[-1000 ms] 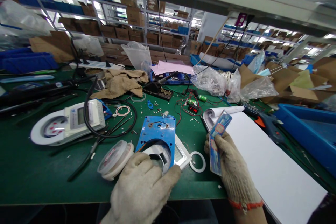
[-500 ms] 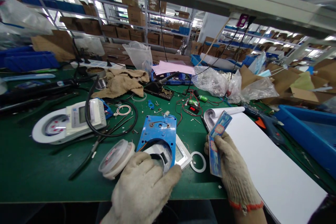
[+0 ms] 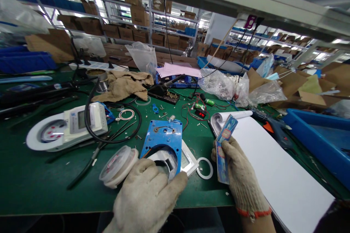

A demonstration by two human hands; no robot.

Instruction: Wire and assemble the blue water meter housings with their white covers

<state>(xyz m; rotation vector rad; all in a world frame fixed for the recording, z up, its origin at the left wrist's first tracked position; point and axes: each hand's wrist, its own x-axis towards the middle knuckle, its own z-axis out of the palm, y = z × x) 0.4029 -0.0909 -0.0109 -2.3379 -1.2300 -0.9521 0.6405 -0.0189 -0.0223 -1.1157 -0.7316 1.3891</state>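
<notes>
My left hand (image 3: pixel 147 193), in a pale knitted glove, is closed over the lower edge of a blue plastic housing (image 3: pixel 161 134) with a large round opening. Its thumb points right, and some fingertips are hidden. A white meter with a small screen (image 3: pixel 187 160) lies partly beneath the housing. My right hand (image 3: pixel 237 167), gloved with an orange cuff edge, grips a bent blue printed card (image 3: pixel 222 160) upright between thumb and fingers. Between the hands a white ring (image 3: pixel 205 168) lies flat on the green mat. Left of my left hand sits a round clear-and-white cover (image 3: pixel 119 167).
A white socket meter (image 3: pixel 79 123) and a looped black cable (image 3: pixel 113 141) lie left. A soldering iron stand (image 3: pixel 164 93), brown cloth (image 3: pixel 127 85) and red display (image 3: pixel 200 113) are behind. Right are a paper pad (image 3: pixel 281 164), glue gun (image 3: pixel 276 131) and blue bin (image 3: pixel 322 131).
The view has shifted slightly, so the scene sits a little further left. The red display's digits have changed. Both hands keep their hold.
</notes>
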